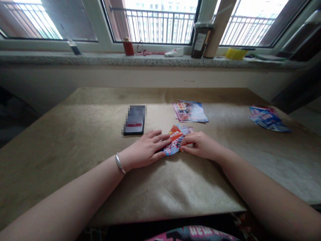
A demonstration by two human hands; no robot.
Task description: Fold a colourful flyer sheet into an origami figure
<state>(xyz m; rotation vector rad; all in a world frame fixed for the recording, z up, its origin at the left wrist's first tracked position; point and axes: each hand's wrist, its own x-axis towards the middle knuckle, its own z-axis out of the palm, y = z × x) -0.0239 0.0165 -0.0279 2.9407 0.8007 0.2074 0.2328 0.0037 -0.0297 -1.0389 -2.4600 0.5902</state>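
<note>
A colourful printed paper [175, 139], orange, blue and white, lies partly folded on the table in front of me. My left hand [149, 147], with a silver bangle at the wrist, rests flat with fingers spread, the fingertips on the paper's left side. At its right edge my right hand [200, 145] pinches the paper between thumb and curled fingers. Just behind the paper lies a small stack of printed flyers [192, 112]. Several folded papers [268, 117] in blue and red are piled at the right. Part of the paper is hidden under my fingers.
A phone [135, 119] lies on the tan-covered table [75, 150], left of the flyers. Behind the table runs a stone windowsill [100, 61] with a red container [128, 47], a dark box [200, 40] and a yellow item [235, 53].
</note>
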